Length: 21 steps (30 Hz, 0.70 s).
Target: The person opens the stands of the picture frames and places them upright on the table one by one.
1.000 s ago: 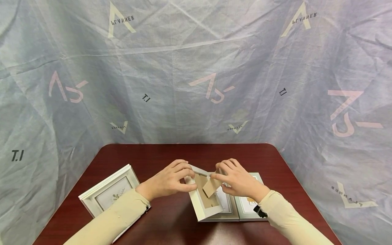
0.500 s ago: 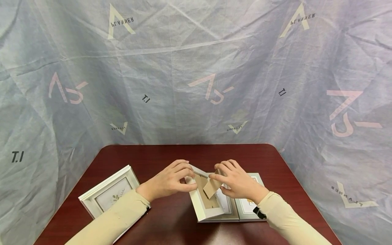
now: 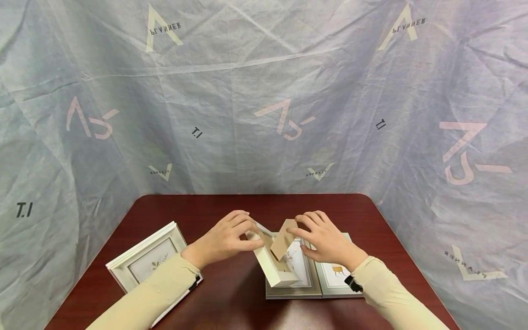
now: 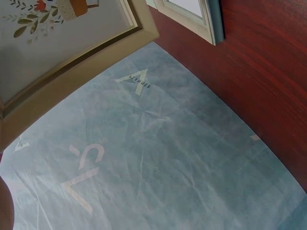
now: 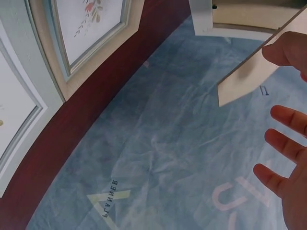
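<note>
A white picture frame [image 3: 270, 268] is held tilted over the table in my left hand [image 3: 227, 236], its brown back toward me. The left fingers and thumb grip its left edge. In the left wrist view its front carries a flower picture [image 4: 33, 24]. A beige stand flap [image 3: 283, 243] sticks out from the back. My right hand [image 3: 326, 238] touches the flap with a fingertip near its upper end. The right wrist view has the flap [image 5: 244, 81] under one digit [image 5: 288, 48], while several other fingers are spread apart beside it.
Two more picture frames lie face up side by side: a beige one [image 3: 316, 284] under the held frame and a pale green one [image 3: 330, 293] beside it. At the left, another white frame [image 3: 136, 247] rests by my left sleeve. Behind the dark red table [image 3: 231, 298] hangs grey cloth [image 3: 231, 151].
The held frame has tipped and its near end has risen off the beige frame. The stand flap has shifted up. My right hand has moved slightly right, its thumb now apart from the flap.
</note>
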Each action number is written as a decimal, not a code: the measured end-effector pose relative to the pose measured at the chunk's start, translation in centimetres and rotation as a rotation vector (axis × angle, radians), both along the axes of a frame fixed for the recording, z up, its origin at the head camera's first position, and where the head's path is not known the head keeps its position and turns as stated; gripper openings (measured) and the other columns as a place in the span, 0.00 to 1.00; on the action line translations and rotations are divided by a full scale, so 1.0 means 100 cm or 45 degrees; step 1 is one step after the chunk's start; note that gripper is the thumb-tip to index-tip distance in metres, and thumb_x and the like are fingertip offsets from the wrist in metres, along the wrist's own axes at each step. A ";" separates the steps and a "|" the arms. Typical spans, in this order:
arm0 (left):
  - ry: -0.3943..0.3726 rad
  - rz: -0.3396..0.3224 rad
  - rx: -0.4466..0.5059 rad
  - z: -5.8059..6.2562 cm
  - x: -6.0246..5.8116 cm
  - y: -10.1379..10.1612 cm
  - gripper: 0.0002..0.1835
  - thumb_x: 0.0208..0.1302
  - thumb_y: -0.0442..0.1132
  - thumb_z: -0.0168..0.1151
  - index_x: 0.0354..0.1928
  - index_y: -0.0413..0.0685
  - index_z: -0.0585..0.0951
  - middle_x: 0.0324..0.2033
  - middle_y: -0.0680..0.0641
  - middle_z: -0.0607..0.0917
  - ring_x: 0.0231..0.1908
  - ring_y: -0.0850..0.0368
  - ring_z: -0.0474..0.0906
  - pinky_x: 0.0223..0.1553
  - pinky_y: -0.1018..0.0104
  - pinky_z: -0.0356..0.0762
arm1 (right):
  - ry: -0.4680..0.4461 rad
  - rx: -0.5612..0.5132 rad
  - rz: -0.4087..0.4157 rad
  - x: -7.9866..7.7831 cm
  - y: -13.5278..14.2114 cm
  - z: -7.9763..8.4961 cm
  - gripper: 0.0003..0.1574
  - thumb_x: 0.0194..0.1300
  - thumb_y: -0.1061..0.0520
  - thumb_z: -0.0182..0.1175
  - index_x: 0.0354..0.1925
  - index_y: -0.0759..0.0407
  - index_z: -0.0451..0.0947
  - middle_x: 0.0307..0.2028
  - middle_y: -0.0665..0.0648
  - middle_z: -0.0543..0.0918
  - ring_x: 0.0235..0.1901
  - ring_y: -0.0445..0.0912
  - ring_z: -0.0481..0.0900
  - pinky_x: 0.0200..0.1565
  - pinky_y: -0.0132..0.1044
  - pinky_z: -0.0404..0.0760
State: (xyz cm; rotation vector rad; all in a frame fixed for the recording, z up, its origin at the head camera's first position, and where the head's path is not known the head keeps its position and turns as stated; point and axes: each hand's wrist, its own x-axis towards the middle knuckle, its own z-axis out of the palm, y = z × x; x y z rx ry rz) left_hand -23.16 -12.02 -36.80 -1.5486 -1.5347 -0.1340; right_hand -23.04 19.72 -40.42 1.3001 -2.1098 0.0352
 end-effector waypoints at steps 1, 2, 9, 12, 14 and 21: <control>-0.003 0.008 0.009 0.000 0.000 0.000 0.15 0.64 0.27 0.55 0.42 0.59 0.81 0.37 0.49 0.80 0.40 0.49 0.78 0.53 0.54 0.75 | -0.004 -0.007 -0.002 0.000 0.001 0.000 0.37 0.43 0.55 0.71 0.56 0.50 0.77 0.51 0.60 0.77 0.49 0.55 0.73 0.50 0.53 0.69; -0.011 0.018 0.017 0.001 0.000 0.000 0.15 0.65 0.28 0.55 0.42 0.58 0.81 0.37 0.49 0.80 0.40 0.50 0.78 0.52 0.54 0.75 | -0.009 -0.014 -0.006 0.000 0.002 0.000 0.37 0.44 0.55 0.71 0.56 0.50 0.77 0.51 0.60 0.77 0.49 0.55 0.74 0.51 0.54 0.69; -0.073 0.078 0.045 0.001 -0.002 -0.002 0.12 0.65 0.31 0.57 0.44 0.55 0.83 0.36 0.49 0.79 0.37 0.51 0.76 0.45 0.58 0.75 | -0.051 -0.043 -0.049 -0.002 0.009 -0.005 0.34 0.47 0.55 0.70 0.56 0.50 0.77 0.50 0.60 0.76 0.50 0.57 0.73 0.50 0.55 0.69; -0.090 0.121 0.040 0.001 -0.003 -0.003 0.11 0.64 0.32 0.58 0.44 0.53 0.83 0.35 0.50 0.78 0.36 0.51 0.75 0.43 0.58 0.75 | -0.054 -0.050 -0.058 -0.003 0.012 -0.006 0.35 0.46 0.55 0.70 0.56 0.50 0.77 0.50 0.61 0.77 0.50 0.57 0.74 0.50 0.55 0.69; -0.107 0.151 0.035 0.001 -0.003 -0.004 0.12 0.61 0.32 0.60 0.45 0.53 0.82 0.35 0.50 0.78 0.36 0.51 0.75 0.43 0.58 0.74 | -0.051 -0.052 -0.068 -0.003 0.015 -0.007 0.34 0.47 0.54 0.69 0.56 0.50 0.77 0.50 0.61 0.77 0.49 0.57 0.74 0.49 0.56 0.69; -0.181 0.266 0.040 -0.002 -0.005 -0.005 0.16 0.55 0.35 0.70 0.45 0.52 0.80 0.34 0.50 0.77 0.34 0.51 0.73 0.39 0.58 0.71 | -0.038 -0.085 -0.101 -0.004 0.020 -0.012 0.35 0.45 0.56 0.71 0.56 0.50 0.78 0.49 0.62 0.77 0.48 0.58 0.73 0.47 0.55 0.68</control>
